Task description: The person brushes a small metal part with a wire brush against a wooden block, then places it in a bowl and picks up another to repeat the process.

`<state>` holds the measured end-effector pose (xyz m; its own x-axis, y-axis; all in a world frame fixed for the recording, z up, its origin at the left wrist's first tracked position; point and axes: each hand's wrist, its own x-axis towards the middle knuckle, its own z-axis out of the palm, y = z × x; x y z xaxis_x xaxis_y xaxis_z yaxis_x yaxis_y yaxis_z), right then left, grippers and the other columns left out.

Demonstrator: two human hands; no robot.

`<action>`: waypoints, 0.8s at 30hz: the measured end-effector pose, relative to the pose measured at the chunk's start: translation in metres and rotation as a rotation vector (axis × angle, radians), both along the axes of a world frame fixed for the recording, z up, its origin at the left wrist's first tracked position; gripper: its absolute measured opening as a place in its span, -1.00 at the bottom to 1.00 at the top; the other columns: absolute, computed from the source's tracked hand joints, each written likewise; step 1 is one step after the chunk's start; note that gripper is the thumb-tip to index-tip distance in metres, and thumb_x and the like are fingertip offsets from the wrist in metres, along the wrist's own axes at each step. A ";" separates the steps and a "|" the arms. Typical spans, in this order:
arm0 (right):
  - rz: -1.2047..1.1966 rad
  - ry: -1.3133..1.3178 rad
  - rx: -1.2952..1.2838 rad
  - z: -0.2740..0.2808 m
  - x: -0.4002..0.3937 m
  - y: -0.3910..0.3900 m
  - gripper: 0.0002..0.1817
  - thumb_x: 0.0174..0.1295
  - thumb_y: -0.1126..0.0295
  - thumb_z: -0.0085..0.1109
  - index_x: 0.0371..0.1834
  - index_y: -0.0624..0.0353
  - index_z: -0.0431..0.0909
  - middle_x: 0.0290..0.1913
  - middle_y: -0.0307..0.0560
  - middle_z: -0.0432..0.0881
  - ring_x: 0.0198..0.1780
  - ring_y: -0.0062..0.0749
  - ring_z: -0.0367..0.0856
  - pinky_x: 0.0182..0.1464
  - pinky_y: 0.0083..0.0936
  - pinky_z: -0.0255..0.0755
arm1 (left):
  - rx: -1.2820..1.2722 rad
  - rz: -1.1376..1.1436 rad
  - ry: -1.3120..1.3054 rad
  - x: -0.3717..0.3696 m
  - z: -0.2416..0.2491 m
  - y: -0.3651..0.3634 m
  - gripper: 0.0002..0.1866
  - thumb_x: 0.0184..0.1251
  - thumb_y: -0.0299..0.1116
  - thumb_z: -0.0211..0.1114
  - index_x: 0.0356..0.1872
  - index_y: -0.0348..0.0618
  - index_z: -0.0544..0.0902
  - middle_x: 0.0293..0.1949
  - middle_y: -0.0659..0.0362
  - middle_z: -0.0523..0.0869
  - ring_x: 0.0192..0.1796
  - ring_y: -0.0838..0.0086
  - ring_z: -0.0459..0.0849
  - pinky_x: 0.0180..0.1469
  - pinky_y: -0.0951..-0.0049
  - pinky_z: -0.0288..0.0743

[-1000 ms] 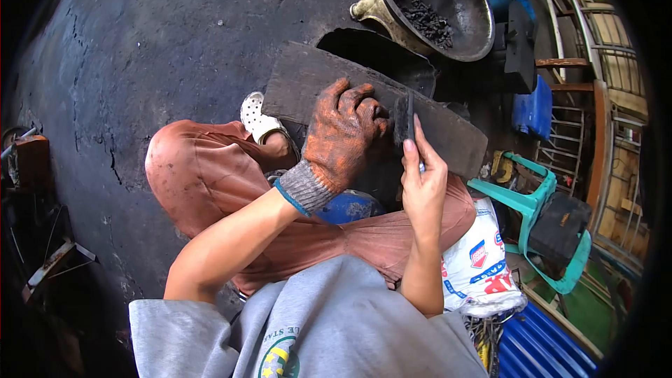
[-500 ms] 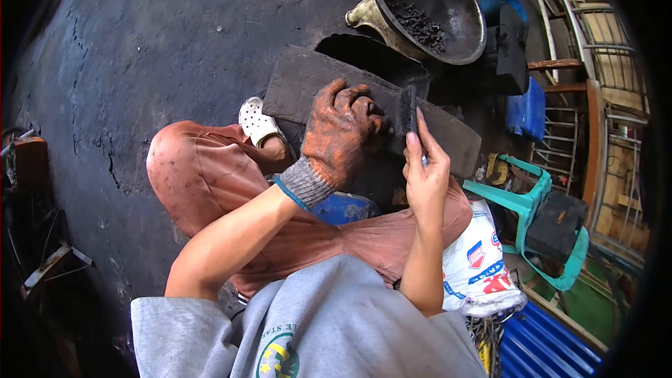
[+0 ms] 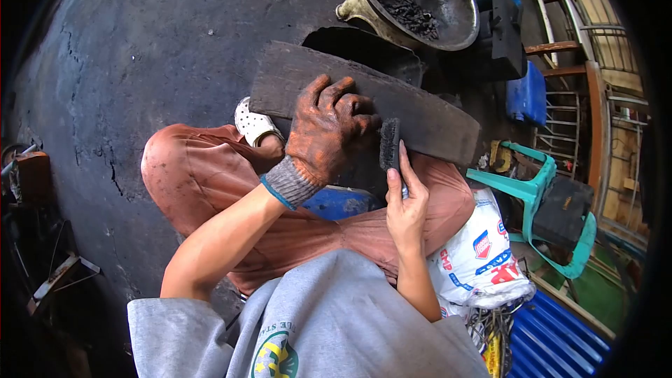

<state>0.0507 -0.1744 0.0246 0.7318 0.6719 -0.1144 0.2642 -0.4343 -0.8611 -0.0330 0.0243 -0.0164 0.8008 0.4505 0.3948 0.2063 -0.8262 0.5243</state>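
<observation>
My left hand (image 3: 329,122), in a dirty orange-coated work glove with a grey cuff, is in front of a dark wooden board (image 3: 437,126). Its fingers are curled, and whatever they hold is hidden in shadow below them. Bare, my right hand (image 3: 408,206) grips a brush (image 3: 390,143) by its handle. The brush stands nearly upright, its black bristles turned toward the glove, with a small gap between. The board lies slanted across, just beyond both hands.
Beyond the board, a wide metal pan (image 3: 455,35) holds small black pieces (image 3: 409,17). To the right are a blue jerrycan (image 3: 525,94), a turquoise plastic stool (image 3: 514,185) and a white printed sack (image 3: 479,259). A white clog (image 3: 253,122) is on my foot.
The brush and my right hand have moved left and down, off the board's face. My gloved left hand has shifted slightly left. The view has tilted a little.
</observation>
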 end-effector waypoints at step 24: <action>0.071 -0.208 0.046 0.012 0.022 0.050 -0.53 0.69 0.37 0.17 0.52 0.42 0.55 0.31 0.34 0.78 0.20 -0.25 0.83 0.24 -0.38 0.61 | 0.003 0.029 -0.031 0.007 -0.012 -0.005 -0.77 0.30 -0.21 0.49 -0.04 0.13 0.84 0.19 0.24 0.79 0.48 0.11 0.57 0.57 -0.14 0.38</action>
